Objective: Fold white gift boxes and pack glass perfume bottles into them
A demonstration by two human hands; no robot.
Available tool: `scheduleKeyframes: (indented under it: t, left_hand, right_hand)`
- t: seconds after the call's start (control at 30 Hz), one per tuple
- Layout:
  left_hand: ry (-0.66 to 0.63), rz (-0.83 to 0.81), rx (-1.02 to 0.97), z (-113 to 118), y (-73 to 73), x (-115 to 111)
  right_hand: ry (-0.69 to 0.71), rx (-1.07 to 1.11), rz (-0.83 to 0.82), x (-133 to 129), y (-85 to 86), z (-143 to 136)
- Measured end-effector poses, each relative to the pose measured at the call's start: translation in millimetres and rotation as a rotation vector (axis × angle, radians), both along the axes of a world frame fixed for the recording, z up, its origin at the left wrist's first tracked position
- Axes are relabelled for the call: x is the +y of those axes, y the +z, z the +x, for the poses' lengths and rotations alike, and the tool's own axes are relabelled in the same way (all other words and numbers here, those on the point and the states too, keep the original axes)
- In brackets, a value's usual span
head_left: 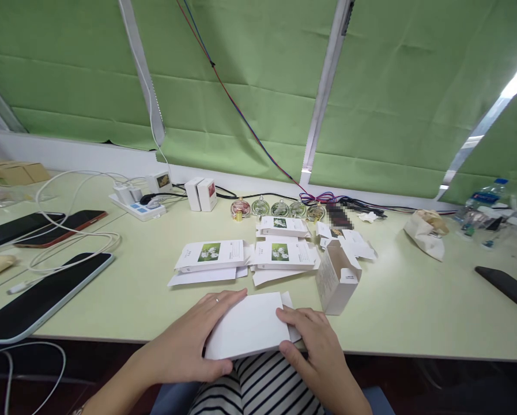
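Note:
A plain white cardboard box (250,324), flattened or nearly so, lies at the table's front edge between my hands. My left hand (197,334) grips its left end, fingers along the far side and thumb on the near side. On the right end, by an end flap, my right hand (312,340) holds it with thumb and fingers. Just beyond lie printed cartons with a flower picture, one at the left (215,253) and one in the middle (284,255), with a smaller carton (283,226) behind. An open-topped white box (336,278) stands upright right of my right hand.
Several round glass bottles (280,208) stand in a row at the back. Closed small boxes (200,194) and a power strip (138,207) are left of them. Phones (51,291) and white cables lie at left. A cloth pouch (426,233) and a black phone (506,288) lie at right.

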State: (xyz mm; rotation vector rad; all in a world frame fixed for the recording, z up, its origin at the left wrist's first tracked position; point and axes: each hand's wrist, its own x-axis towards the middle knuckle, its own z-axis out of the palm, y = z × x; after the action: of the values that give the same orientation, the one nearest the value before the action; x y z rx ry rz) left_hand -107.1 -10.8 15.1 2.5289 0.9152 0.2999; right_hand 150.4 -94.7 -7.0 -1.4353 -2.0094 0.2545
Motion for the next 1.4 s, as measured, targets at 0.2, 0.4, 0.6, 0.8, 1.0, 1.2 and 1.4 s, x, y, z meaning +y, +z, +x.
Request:
scheduleKeyframes:
  t: [0.2,0.4,0.6,0.8,1.0,1.2,1.4]
  left_hand:
    - [-0.038,0.003,-0.024,2,2.5,0]
    - [-0.033,-0.006,-0.028,3,5.1,-1]
    - [-0.026,-0.002,-0.025,4,5.5,-1]
    - [-0.052,-0.012,-0.03,3,5.2,-1]
    - [-0.081,-0.023,-0.04,4,8.5,-1]
    - [-0.072,-0.04,-0.023,2,7.1,-1]
    - [-0.058,-0.035,0.017,3,7.0,-1]
  right_hand:
    - [-0.049,0.037,0.045,0,-5.1,0]
    - [-0.112,0.306,-0.052,-3,-7.8,7]
    - [-0.058,0.536,-0.257,-5,0.2,12]
    - [-0.001,0.581,-0.394,-2,9.9,12]
    - [0.089,0.486,-0.445,4,16.4,12]
    - [0.136,0.397,-0.414,6,20.6,7]
    - [0.13,0.358,-0.372,6,17.8,3]
